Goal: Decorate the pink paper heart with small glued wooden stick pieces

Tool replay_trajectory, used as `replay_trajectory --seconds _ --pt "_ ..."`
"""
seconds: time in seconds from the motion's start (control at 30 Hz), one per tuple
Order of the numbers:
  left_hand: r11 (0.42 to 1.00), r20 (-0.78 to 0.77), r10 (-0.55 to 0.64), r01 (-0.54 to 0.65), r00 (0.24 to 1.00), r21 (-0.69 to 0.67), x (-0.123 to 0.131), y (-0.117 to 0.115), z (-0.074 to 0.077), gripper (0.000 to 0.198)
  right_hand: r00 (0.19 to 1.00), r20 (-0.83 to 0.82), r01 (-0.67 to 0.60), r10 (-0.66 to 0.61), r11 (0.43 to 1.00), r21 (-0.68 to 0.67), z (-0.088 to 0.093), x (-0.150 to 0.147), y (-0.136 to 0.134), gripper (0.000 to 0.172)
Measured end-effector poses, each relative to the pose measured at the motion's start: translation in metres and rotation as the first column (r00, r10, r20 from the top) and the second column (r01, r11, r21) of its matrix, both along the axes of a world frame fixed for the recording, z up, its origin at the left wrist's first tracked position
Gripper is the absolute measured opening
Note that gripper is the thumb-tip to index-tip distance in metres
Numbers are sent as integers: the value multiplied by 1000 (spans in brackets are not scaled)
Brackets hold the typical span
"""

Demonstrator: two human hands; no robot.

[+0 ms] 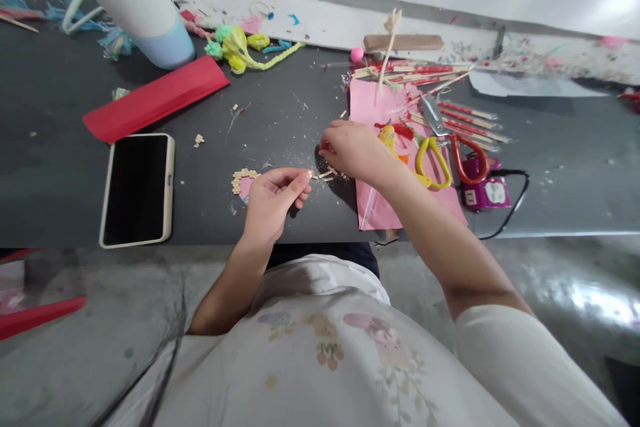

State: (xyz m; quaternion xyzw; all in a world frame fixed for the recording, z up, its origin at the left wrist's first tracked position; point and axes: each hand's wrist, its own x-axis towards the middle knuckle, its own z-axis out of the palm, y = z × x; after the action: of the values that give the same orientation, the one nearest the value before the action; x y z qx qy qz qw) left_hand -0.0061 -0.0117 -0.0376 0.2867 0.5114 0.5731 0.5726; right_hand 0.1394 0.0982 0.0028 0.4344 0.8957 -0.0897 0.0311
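Note:
My left hand [274, 199] is closed in a pinch, with a small pale wooden piece [311, 175] at the tips of thumb and forefinger. Just right of it, my right hand [350, 148] hovers low over the table, fingers curled together; whether anything is in them is hidden. Short cut bits of wooden stick [328, 174] lie beneath and beside the right hand. Left of my left hand is a pink piece [245, 187] edged with small pale wooden bits, partly covered by that hand.
A phone [136, 190], a folded red paper [156, 99] and a bottle [145, 13] are at left. On the right, scissors [434, 117], a glue gun [395, 143] and wrapped sticks [467, 121] lie on or by pink paper [369, 107]. A purple box [483, 192] has a black cable.

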Motion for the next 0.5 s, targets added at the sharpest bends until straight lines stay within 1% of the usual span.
replay_trajectory --seconds 0.07,0.1,0.13,0.17,0.2,0.23,0.3,0.37,0.43,0.5 --pt "1000 2 -3 3 1000 2 0 0 -1 27 994 -112 6 -9 1000 -26 -2 5 1 15" --pt "1000 7 -4 4 1000 3 0 0 -1 27 976 -217 10 -24 998 -67 -2 9 2 13" --pt "1000 12 -6 6 1000 4 -1 0 -2 26 936 -348 10 -56 991 -133 -2 13 1 10" --pt "1000 17 -8 8 1000 5 -1 0 -2 26 866 -487 -2 -111 974 -225 -2 18 0 8" --pt "1000 20 -9 9 1000 6 -1 0 -2 26 770 -609 -26 -189 945 -326 -1 22 -2 8" --pt "1000 21 -11 11 1000 7 -1 0 -2 26 664 -695 -59 -276 907 -416 0 26 -4 12" --pt "1000 19 -13 13 1000 12 0 0 -2 26 479 -774 -123 -413 842 -526 2 31 -11 24" --pt "1000 16 -11 10 1000 17 0 0 -1 26 363 -801 -163 -476 814 -557 5 34 -19 33" --pt "1000 20 -1 1 1000 21 0 0 -1 26 299 -807 -174 -509 802 -571 7 35 -26 37" --pt "1000 25 7 -7 1000 23 1 0 -1 25 264 -800 -172 -539 790 -589 7 35 -31 40"
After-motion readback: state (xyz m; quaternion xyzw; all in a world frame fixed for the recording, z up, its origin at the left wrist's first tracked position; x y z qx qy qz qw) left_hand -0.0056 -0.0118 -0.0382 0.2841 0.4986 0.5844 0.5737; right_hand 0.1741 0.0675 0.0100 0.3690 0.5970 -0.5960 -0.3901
